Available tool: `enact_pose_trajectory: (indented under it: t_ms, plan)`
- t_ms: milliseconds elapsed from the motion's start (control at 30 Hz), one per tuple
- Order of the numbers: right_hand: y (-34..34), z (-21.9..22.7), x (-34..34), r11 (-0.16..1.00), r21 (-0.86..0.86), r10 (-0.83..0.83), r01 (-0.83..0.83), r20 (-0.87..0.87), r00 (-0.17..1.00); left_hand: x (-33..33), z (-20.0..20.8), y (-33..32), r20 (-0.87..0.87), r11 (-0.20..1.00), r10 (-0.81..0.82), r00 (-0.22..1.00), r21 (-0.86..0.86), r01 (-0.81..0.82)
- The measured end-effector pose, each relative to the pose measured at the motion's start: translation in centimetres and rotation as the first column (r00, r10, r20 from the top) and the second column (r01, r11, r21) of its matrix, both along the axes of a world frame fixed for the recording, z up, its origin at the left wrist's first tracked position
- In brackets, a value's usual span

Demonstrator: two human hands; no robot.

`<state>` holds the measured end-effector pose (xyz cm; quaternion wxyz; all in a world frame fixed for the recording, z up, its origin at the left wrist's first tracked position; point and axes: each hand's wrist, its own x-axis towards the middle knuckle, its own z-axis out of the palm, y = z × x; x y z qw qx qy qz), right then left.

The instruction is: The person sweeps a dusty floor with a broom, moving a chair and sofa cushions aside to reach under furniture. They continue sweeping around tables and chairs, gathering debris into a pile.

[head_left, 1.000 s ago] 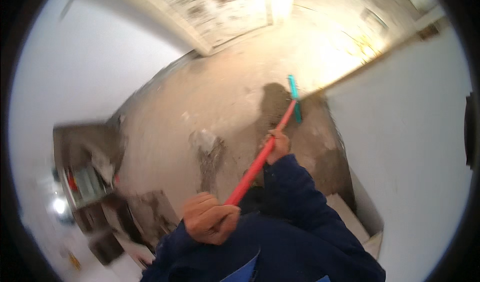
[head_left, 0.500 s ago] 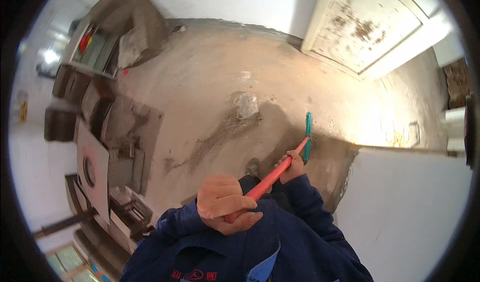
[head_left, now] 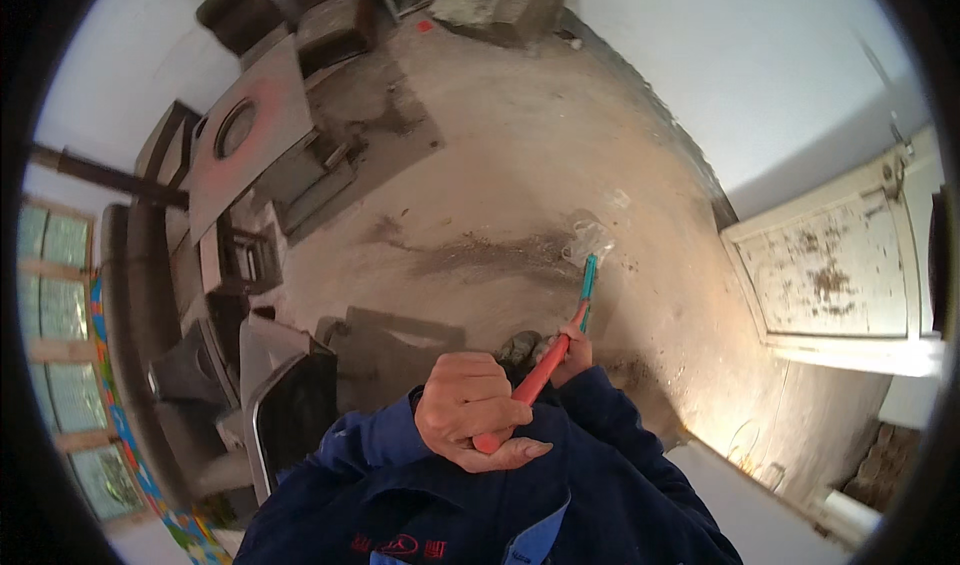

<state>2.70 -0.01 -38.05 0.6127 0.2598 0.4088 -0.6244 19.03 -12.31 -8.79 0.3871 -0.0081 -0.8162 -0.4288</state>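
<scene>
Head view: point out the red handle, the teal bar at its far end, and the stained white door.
Red handle [head_left: 542, 371]: head view, on its exposed middle stretch.
Teal bar [head_left: 588, 283]: head view, on its middle.
Stained white door [head_left: 826, 277]: head view, on its panel.

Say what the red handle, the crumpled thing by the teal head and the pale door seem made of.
Red handle: probably plastic or plastic-coated, smooth and evenly coloured.
Crumpled thing: likely thin plastic film, being creased and partly see-through.
Pale door: perhaps painted wood, its flat coat marked with dark, worn-looking patches.
</scene>
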Motion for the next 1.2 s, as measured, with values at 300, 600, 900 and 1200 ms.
enact_pose_trajectory:
  t_ms: [300, 600, 900, 1200]
  plan:
    - [-2.8, -1.1, 2.7, 0.955, -0.067, 0.293, -0.290, 0.054, 0.954, 4.0, 0.7, 1.2, 0.063, 0.969, 0.246, 0.967, -0.011, -0.245]
    - [-12.2, 3.0, 7.7, 0.713, 0.099, 0.701, -0.694, -0.127, 0.702, 10.1, 0.9, -2.7, 0.003, 0.928, 0.373, 0.928, -0.013, -0.373]
    - [-24.5, 0.9, 12.5, 0.382, 0.056, 0.924, -0.922, -0.043, 0.380, 18.5, 0.1, -7.0, 0.136, 0.786, 0.567, 0.812, 0.204, -0.583]
    - [-37.9, 1.3, 19.5, 0.252, -0.197, 0.967, -0.947, 0.091, 0.238, 30.2, -3.5, -4.4, 0.459, -0.237, 0.849, -0.261, -0.110, -0.965]
